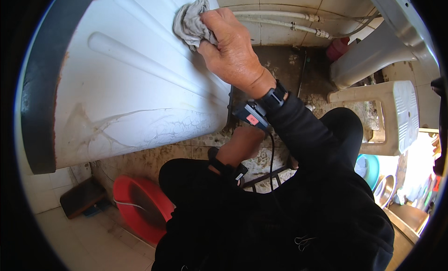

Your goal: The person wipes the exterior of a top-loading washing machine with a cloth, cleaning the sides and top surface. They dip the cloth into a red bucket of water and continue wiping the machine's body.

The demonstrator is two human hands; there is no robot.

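Note:
My right hand (232, 52) is closed on a crumpled grey cloth (190, 24), which touches the upper part of a large white ribbed panel (130, 70) with a dark band along its left side. Wavy whitish streaks and some grime cover the panel's lower part. My left hand (242, 145) is lower down, beside my knee and partly behind the right wrist's strapped device (252, 114), so its fingers cannot be made out.
Pipes (280, 21) cross the tiled wall. A white plastic stool (401, 117) stands at the right, under a pale column (359, 61), near a teal basin (371, 170). A red basin (140, 187) sits on the grimy floor (107, 233) at lower left, beside a dark flat object (81, 198).

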